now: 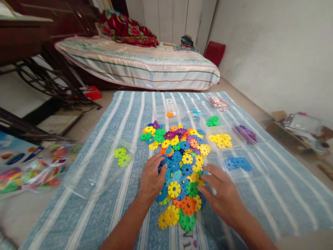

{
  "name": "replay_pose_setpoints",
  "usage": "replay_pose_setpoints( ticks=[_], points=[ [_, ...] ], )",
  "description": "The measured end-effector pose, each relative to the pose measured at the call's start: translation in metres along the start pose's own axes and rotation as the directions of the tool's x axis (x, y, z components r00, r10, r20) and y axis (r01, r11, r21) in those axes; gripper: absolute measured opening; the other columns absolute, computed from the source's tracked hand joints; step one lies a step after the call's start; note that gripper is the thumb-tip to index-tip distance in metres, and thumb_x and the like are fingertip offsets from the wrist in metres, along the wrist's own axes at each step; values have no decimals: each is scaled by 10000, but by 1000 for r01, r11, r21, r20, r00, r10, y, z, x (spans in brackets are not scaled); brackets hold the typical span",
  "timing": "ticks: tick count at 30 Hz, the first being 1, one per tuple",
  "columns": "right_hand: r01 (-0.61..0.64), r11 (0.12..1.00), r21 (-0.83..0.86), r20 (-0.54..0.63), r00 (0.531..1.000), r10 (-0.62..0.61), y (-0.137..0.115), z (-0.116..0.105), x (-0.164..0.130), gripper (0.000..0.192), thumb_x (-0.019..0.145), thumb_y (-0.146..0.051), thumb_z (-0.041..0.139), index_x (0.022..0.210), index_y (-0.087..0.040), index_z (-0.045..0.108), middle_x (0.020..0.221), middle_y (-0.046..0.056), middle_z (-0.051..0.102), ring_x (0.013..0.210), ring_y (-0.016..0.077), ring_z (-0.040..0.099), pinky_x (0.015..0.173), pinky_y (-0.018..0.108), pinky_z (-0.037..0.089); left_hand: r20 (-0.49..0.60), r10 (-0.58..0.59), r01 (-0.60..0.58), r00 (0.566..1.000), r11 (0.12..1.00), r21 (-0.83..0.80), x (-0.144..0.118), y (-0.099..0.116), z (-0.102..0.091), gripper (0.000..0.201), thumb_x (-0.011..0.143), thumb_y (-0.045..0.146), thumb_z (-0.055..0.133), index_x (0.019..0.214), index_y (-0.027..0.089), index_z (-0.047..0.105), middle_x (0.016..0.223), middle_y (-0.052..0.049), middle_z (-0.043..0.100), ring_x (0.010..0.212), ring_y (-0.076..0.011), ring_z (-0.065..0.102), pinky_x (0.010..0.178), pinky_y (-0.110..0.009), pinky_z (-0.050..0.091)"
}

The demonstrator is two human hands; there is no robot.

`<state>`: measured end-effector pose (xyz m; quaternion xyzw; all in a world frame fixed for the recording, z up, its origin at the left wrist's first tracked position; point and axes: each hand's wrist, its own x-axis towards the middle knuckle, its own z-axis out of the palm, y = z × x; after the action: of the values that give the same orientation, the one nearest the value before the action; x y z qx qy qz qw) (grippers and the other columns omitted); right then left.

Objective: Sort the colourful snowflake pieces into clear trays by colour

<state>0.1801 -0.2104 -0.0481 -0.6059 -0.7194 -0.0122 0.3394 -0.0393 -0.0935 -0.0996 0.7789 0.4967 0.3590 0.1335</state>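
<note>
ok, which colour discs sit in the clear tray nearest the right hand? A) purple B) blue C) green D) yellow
B: the clear tray just beyond the right hand holds only blue discs; the yellow discs, green discs and purple discs lie in trays farther away.

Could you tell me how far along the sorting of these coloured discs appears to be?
Early on. Done: small batches sit in clear trays, blue, yellow, green and purple. In hand: left hand and right hand rest on the mixed pile. Left: most of that pile.
</note>
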Motion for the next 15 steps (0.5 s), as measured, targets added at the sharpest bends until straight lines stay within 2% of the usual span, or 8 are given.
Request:
replay_pose_setpoints(
  ticks=[3, 5, 9, 15],
  points=[
    [79, 993, 89, 119, 989, -89, -27, 24, -2, 190, 785, -247, 645, 972, -211, 637, 1169, 108, 606, 1196, 288, 492, 952, 495, 467, -4, 8, -8, 1000, 1000, 2, 0, 1, 0, 216, 852, 298, 487, 994, 196, 614, 1123, -91, 656, 1084, -229, 594, 965, -422, 475],
    [86, 992, 91, 143, 985, -99, -35, 34, -2, 214, 756, -252, 685, 956, -190, 639, 1180, 132, 595, 1220, 316, 463, 967, 531, 442, -7, 9, -9, 1000, 1000, 4, 0, 1, 0, 217, 854, 296, 484, 996, 192, 612, 1126, -96, 654, 1087, -228, 591, 966, -419, 474],
    [109, 989, 98, 140, 983, -122, -37, 42, -1, 187, 763, -226, 672, 936, -160, 645, 1153, 155, 604, 1217, 325, 462, 971, 541, 431, -7, 6, -6, 1000, 1000, 3, -1, 3, -1, 215, 854, 288, 483, 995, 184, 608, 1124, -100, 654, 1091, -224, 588, 968, -408, 474],
    [159, 982, 104, 70, 983, -167, -35, 41, -2, 99, 821, -197, 596, 892, -165, 658, 1085, 124, 640, 1173, 279, 512, 951, 472, 478, -11, 17, -17, 1000, 1000, 9, 0, 2, -1, 220, 854, 290, 476, 991, 184, 612, 1125, -98, 655, 1075, -233, 597, 952, -414, 483]
  ],
)
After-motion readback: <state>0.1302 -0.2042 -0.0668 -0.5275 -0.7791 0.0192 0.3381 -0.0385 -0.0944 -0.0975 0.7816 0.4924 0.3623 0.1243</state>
